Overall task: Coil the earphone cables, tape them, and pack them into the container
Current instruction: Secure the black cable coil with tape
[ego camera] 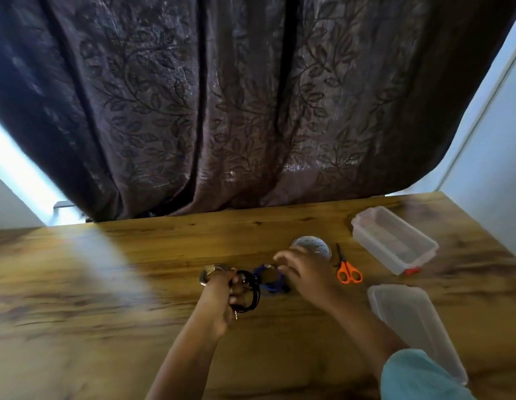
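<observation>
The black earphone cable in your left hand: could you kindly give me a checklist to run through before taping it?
1. Black cable coiled, gripped by left hand: ok.
2. Tape roll likely within reach, just beyond right hand: ok.
3. Right hand free to take tape: cannot tell, blurred.
4. Scissors lying beside the roll: ok.
5. Container open, lid off beside it: ok.
6. Tape already on black cable: cannot tell.

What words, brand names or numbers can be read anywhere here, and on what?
None can be read. The container, lid, scissors, tape roll and the black cable held in the left hand show no legible print; the picture is blurred, so tiny marks would be lost.
</observation>
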